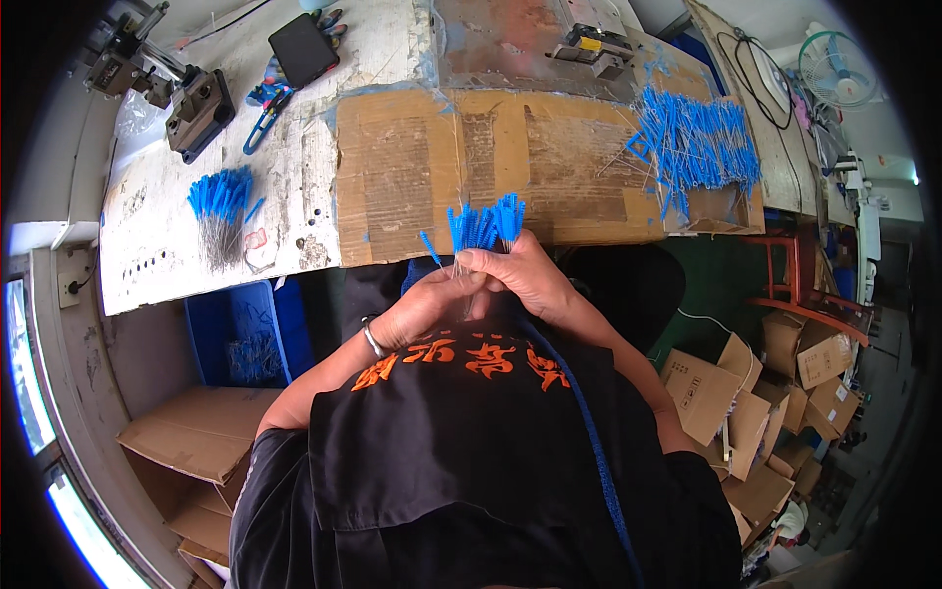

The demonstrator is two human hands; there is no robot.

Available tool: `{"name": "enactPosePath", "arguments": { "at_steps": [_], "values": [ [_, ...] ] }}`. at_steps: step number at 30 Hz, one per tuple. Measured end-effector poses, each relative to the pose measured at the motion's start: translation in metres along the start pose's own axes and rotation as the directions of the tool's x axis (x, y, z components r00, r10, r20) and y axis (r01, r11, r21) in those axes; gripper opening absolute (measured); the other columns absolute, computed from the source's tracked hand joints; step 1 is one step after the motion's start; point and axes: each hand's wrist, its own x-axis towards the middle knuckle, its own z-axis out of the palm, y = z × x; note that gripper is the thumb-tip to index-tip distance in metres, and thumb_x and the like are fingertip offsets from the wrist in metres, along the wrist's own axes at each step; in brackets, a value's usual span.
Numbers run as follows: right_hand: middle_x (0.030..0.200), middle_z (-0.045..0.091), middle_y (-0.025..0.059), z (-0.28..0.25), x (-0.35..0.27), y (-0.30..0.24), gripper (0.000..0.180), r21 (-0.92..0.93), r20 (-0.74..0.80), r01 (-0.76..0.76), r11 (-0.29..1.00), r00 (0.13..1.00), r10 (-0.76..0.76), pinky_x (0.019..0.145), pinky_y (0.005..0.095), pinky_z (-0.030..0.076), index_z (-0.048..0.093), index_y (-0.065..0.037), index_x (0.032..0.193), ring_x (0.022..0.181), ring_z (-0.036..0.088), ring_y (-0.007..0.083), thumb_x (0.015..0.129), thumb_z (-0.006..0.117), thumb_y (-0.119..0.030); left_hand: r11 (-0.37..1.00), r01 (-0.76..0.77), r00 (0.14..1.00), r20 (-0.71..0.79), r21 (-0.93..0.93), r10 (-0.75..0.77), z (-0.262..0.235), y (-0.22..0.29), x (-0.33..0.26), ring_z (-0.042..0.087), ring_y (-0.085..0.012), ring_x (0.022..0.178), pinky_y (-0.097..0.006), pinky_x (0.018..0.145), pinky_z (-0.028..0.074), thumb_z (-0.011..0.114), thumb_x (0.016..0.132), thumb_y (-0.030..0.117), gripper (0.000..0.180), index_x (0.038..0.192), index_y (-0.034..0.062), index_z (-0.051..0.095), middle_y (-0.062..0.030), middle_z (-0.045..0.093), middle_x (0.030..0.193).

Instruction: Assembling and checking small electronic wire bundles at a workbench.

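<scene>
Close in front of my body, both hands grip a bundle of small blue-tipped wire brushes (473,228), tips pointing up and away from me. My left hand (432,302) is closed round the thin wire stems from below, a silver bracelet on its wrist. One single brush (430,247) stands apart from the bundle, leaning left above the left fingers. My right hand (530,277) is closed on the bundle's right side, its thumb lying across the stems. The fingers hide the lower stems. A bunch of similar brushes (220,196) lies on the table to the left.
A big heap of blue pieces with thin wires (697,142) covers the right end of the cardboard sheet (422,177). Blue-handled scissors (265,123), a black tablet-like object (303,49) and a metal press (199,113) stand farther left. A blue bin (203,334) sits below; cartons (702,393) lie right.
</scene>
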Motion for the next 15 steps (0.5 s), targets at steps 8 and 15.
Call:
{"name": "enactPosePath", "arguments": {
  "at_steps": [8,15],
  "values": [
    [0.071,0.059,0.0042,-0.002,-0.002,0.006,0.017,0.056,-0.016,0.078,0.995,0.997,-0.078,0.055,0.0259,0.05,0.058,-0.001,0.091,0.059,0.059,0.0128,0.084,0.065,-0.014,0.962,-0.033,0.995,0.084,-0.271,0.058,-0.01,-0.012,0.004,0.045,-0.0096,0.057,-0.022,0.05,0.038,0.051,0.092,0.036,0.031,0.105,0.0074,0.053,-0.0001,0.049,0.067],
    [0.073,0.058,-0.0011,0.0,-0.01,0.007,0.017,0.01,-0.041,0.101,0.995,0.994,-0.101,0.06,0.0216,0.041,0.061,-0.006,0.089,0.065,0.05,0.0062,0.082,0.069,-0.019,0.858,0.074,0.986,0.168,-0.509,0.015,-0.001,-0.017,-0.004,0.037,-0.0087,0.051,-0.022,0.047,0.035,0.047,0.094,0.033,0.029,0.106,0.0079,0.054,0.0017,0.038,0.06]
  ]
}}
